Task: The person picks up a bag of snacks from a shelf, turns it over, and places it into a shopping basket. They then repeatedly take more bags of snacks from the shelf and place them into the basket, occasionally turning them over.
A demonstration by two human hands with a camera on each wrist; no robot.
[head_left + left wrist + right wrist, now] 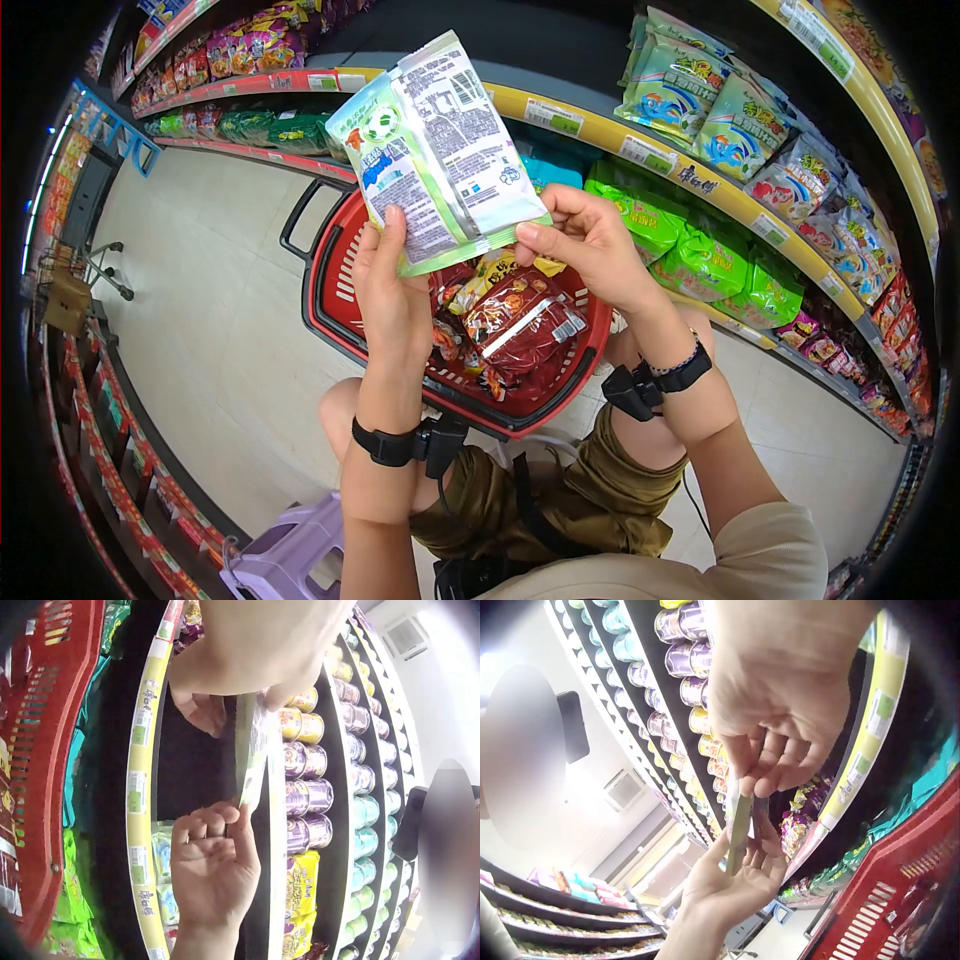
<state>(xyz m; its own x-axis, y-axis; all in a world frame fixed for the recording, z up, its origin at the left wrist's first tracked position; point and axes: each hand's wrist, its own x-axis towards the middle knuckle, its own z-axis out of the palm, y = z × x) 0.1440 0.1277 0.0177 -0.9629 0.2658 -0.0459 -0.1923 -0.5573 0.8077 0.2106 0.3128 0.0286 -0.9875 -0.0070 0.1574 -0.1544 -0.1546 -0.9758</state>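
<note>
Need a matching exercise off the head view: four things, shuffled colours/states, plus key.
1. Packet
2. Basket
3. Stool
4. Shorts

A. Lilac, at the picture's lower left
B. Olive-brown, worn by the person
C. Held by the left hand and right hand
D. Red, with packaged goods inside

Pairs: 1-C, 2-D, 3-A, 4-B

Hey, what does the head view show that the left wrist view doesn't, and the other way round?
Only the head view: the purple stool and the olive shorts.
Only the left wrist view: rows of cup-shaped containers and a square ceiling fixture.
Both: the left hand and right hand holding one packet, plus the red basket.
</note>
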